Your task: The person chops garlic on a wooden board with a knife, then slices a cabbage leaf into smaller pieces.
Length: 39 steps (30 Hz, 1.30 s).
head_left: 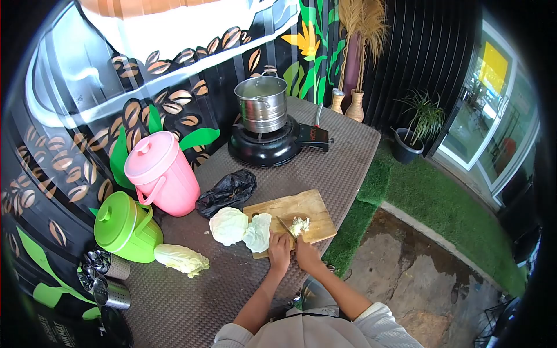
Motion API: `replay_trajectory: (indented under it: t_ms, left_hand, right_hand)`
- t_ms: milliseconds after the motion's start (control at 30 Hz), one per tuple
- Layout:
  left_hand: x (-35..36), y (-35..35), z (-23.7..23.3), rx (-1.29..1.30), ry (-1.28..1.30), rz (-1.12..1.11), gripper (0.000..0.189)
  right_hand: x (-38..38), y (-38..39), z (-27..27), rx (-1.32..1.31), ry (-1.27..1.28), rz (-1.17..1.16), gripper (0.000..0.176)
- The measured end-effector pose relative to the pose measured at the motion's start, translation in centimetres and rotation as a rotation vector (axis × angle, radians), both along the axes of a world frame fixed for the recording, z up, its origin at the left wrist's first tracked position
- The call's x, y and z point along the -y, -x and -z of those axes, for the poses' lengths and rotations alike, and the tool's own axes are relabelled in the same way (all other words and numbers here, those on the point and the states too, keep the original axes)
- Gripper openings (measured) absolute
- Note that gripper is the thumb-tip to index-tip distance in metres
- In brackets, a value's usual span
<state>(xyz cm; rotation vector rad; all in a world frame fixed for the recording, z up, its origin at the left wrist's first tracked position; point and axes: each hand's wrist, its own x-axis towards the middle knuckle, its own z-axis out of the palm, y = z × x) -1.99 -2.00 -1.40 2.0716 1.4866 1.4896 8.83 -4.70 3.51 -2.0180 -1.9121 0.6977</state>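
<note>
My right hand (307,255) is closed round the handle of a knife (285,225), its blade angled up and left over a wooden cutting board (316,211). Beside it, my left hand (279,253) rests at the board's near edge, fingers bent and pressed together; whatever lies under them is hidden. A small heap of chopped cabbage (300,225) sits just right of the blade. To the left are a pale cabbage head (228,225) and a loose cabbage leaf (257,233) that overlaps the board's left edge.
A steel pot (261,107) stands on a black portable stove (264,145) at the back. Leftward are a black plastic bag (227,191), a pink jug (165,174), a green jug (127,226), a napa cabbage (181,259) and cutlery holders (111,293). The table (191,301) ends at right.
</note>
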Motion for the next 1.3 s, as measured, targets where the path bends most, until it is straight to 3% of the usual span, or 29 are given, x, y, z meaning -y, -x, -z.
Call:
replay_trajectory:
  t_ms: [100,167,400,500,567,867,1100,1300]
  left_hand:
    - [0.1,0.0,-0.4,-0.015,0.005,0.001,0.012]
    - [0.0,-0.1,-0.4,-0.026,0.012,-0.018,0.012]
    - [-0.1,-0.6,-0.6,-0.047,0.052,-0.081,0.011]
    - [0.0,-0.6,-0.2,0.058,0.042,-0.079,0.010]
    - [0.0,-0.6,0.0,0.094,0.045,-0.092,0.010]
    - [-0.2,-0.1,0.2,-0.005,-0.004,-0.070,0.010]
    - [0.0,-0.3,-0.3,0.051,0.064,-0.064,0.010]
    - [-0.1,-0.2,-0.5,0.038,0.026,-0.069,0.010]
  right_hand:
    - [-0.4,0.2,1.1,0.009,0.012,0.034,0.025]
    - [-1.1,-0.6,1.5,-0.083,-0.016,-0.022,0.034]
    - [0.3,0.6,1.5,-0.027,-0.034,0.038,0.032]
    - [0.2,1.0,2.1,-0.026,-0.120,0.092,0.031]
    - [-0.8,0.6,0.7,-0.025,0.023,0.009,0.026]
    - [1.2,1.0,1.1,-0.082,-0.060,0.092,0.029]
    - [-0.8,-0.2,0.5,-0.108,0.011,-0.050,0.028]
    - [-0.2,1.7,0.9,-0.042,-0.048,0.116,0.027]
